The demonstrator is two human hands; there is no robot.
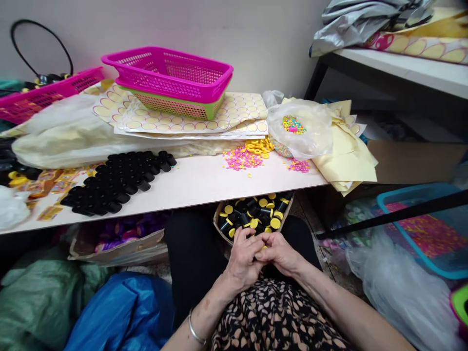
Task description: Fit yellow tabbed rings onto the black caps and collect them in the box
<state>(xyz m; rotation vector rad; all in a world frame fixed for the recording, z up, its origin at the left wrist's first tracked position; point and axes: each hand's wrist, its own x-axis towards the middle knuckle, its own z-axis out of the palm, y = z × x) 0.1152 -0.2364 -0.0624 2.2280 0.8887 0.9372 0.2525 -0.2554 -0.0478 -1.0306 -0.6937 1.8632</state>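
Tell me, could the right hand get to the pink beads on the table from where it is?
Probably yes. The right hand rests in the lap against the left hand, just below the table edge, and nothing lies between that edge and the pink beads. It need only lift.

A low brown box (218, 222) stands open just beyond the left hand (244, 256) and right hand (282, 253), full of small black caps (256, 214) with round yellow tops, lying jumbled.
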